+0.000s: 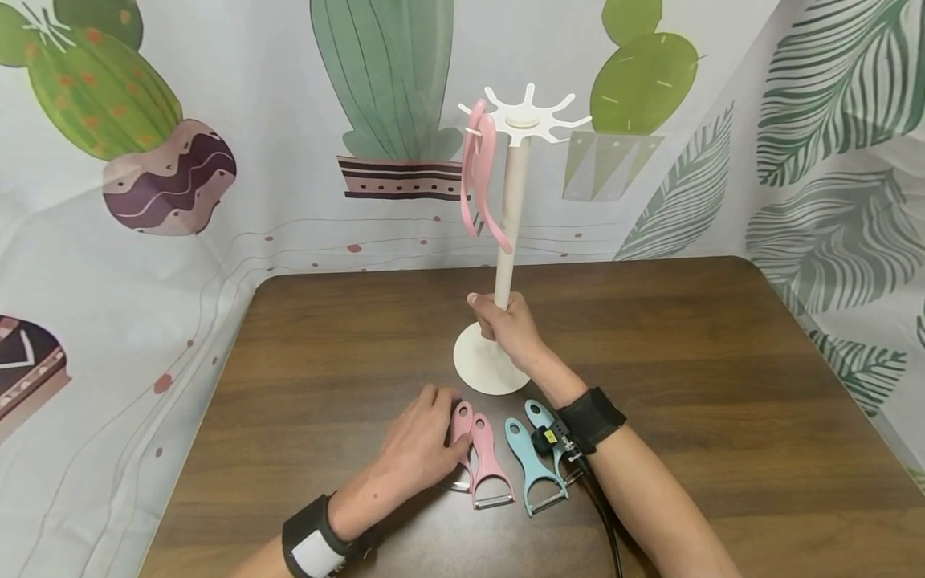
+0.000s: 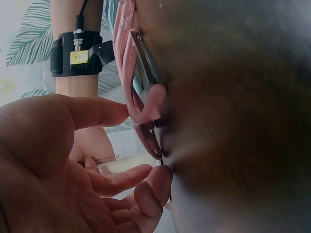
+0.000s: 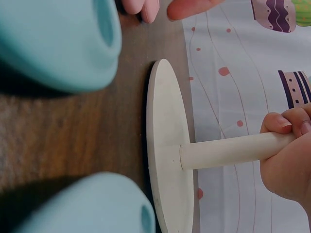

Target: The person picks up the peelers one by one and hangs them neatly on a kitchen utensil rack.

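Note:
My right hand [image 1: 509, 329] grips the lower post of a white stand [image 1: 511, 209] with a round base and a top ring of hooks. The right wrist view also shows its fingers wrapped round the post [image 3: 233, 151]. My left hand [image 1: 422, 437] is at two pink peelers [image 1: 488, 449] lying side by side on the table. In the left wrist view, the thumb touches a pink peeler [image 2: 127, 63]; the other fingers, loosely bent, are near its handle end, with a gap between. Pink peeler-like items [image 1: 477, 168] hang from the stand's left hooks.
Two light blue peelers [image 1: 531, 457] lie right of the pink ones, one partly hidden under the right wrist's strap and camera [image 1: 592, 419]. A cable runs from that camera along the forearm. Behind the brown table [image 1: 325, 345] hangs a cactus-print cloth [image 1: 289, 144].

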Motion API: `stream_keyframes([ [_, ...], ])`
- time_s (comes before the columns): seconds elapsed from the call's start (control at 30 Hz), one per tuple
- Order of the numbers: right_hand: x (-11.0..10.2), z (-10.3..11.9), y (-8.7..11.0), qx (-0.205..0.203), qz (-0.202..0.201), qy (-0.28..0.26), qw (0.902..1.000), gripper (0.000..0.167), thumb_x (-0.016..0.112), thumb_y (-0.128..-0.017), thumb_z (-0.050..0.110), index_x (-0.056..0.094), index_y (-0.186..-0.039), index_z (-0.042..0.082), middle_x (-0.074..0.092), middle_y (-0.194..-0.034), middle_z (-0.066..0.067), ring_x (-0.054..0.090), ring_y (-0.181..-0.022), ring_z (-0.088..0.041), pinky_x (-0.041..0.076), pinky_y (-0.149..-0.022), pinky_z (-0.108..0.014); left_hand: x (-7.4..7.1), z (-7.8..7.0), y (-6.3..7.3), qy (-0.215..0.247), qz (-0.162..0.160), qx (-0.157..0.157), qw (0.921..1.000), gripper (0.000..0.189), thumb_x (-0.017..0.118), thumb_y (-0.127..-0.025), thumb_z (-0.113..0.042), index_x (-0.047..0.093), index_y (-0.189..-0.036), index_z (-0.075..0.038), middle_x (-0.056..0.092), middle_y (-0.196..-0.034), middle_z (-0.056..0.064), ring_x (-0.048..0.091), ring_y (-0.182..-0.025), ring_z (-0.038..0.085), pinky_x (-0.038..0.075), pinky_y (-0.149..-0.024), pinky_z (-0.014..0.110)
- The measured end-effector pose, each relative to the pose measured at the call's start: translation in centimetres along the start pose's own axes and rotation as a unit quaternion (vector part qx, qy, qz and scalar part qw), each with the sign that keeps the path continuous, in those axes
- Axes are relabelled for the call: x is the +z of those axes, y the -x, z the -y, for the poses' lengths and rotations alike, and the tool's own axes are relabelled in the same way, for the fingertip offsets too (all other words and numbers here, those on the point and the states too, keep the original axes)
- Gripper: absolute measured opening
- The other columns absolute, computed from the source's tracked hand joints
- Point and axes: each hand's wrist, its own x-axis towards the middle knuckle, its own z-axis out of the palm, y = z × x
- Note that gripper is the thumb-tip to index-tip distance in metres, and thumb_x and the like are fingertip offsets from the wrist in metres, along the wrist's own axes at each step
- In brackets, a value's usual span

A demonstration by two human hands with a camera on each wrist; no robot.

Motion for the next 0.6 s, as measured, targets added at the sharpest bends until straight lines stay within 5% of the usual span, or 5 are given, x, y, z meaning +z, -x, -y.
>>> stream_keyframes([
  [0.6,-0.01,-0.02,-0.02,0.006,-0.004,0.009,0.9999,0.056,0.059,-0.107,0.021,0.042,-0.059,-0.004,0.035,-0.05,0.006,0.029,-0.046,-0.012,0.019,-0.048,-0.026,0.18,-0.09,0.32,0.0,0.005,0.004,1.0,0.048,0.083,-0.086,-0.027,0.066,-0.125,-0.004,0.056,-0.102,0.006,0.054,-0.077,0.018,0.049,-0.064,0.037],
])
